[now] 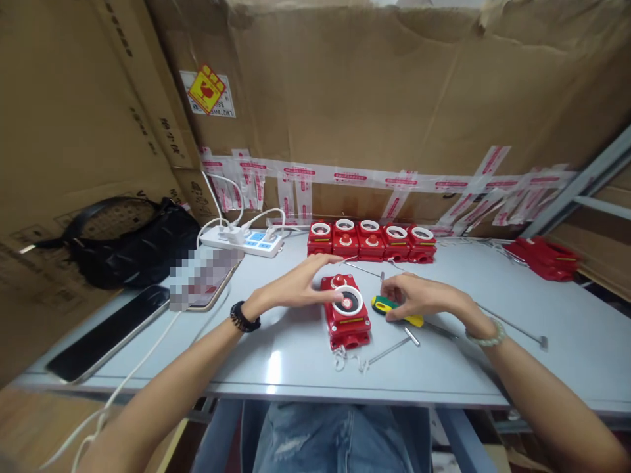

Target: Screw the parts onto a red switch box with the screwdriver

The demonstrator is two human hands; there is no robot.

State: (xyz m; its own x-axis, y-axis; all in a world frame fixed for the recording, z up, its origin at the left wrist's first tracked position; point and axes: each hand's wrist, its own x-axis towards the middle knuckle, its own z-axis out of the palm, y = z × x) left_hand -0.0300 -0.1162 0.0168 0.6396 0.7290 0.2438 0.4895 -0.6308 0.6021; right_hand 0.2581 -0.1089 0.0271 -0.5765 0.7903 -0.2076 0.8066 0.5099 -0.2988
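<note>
A red alarm box point(348, 323) with a white ring and a red knob stands on the table in front of me. My left hand point(300, 282) is spread over its left side, thumb reaching onto the white ring and fingers stretched past its far end. To the right, my right hand point(411, 295) has its thumb and fingers closed around the green and yellow handle of a screwdriver point(417, 320), whose shaft points right, low over the table. A small metal hammer point(392, 349) lies near the box's front, beside a white cord.
Several similar red boxes point(371, 244) stand in a row at the back. Two more small hammers point(515, 325) lie about. Red parts point(547, 257) rest at the right. Leftward are a power strip point(261, 243), two phones point(111, 332) and a black bag point(133, 246). Cardboard point(355, 85) walls the back.
</note>
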